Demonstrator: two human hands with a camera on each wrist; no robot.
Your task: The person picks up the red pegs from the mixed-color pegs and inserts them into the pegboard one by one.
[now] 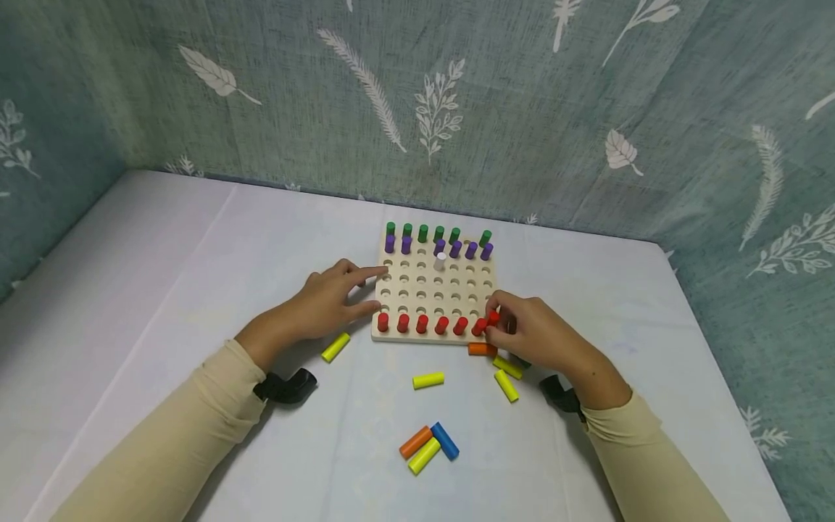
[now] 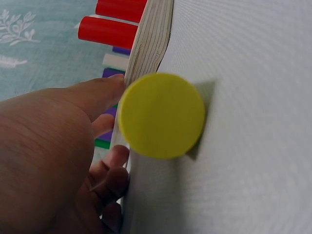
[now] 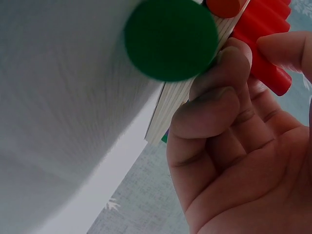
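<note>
A pale wooden pegboard lies on the table with rows of round holes. Green pegs line its far row, purple pegs the row before it, and red pegs the near row. One white peg stands among bare holes. At the board's left edge, my left hand touches the wood with extended index finger and thumb. My right hand pinches a red peg at the near right corner; the peg's lower end is hidden by the fingers.
Loose yellow pegs lie before the board, one close to the left wrist. An orange peg and a green peg lie near the right hand. Closer in are an orange peg and a blue peg.
</note>
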